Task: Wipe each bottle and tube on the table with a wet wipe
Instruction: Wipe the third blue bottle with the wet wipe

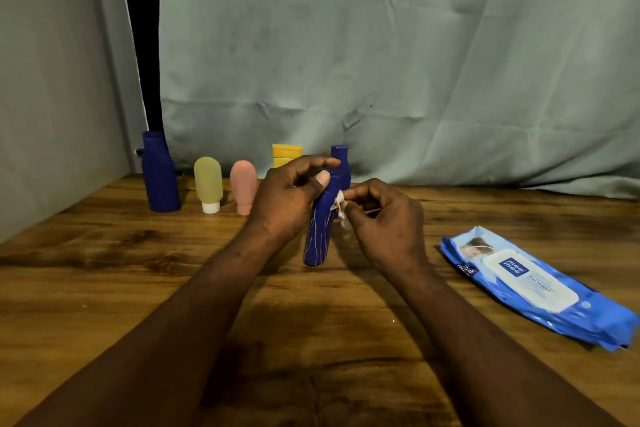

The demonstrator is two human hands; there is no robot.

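Note:
My left hand (291,199) grips the upper part of a dark blue bottle (320,232) held tilted above the wooden table (138,270). My right hand (384,218) pinches a small crumpled wet wipe (338,205) against the bottle's right side. Along the back stand a large blue bottle (159,173), a yellowish tube (208,187), a pink tube (244,185), a yellow tube (286,154) and a small blue bottle (341,159), the last two partly hidden behind my hands.
A blue pack of wet wipes (540,284) lies flat at the right of the table. A grey-green cloth (381,62) hangs behind the table, with a dark gap (142,45) at the left.

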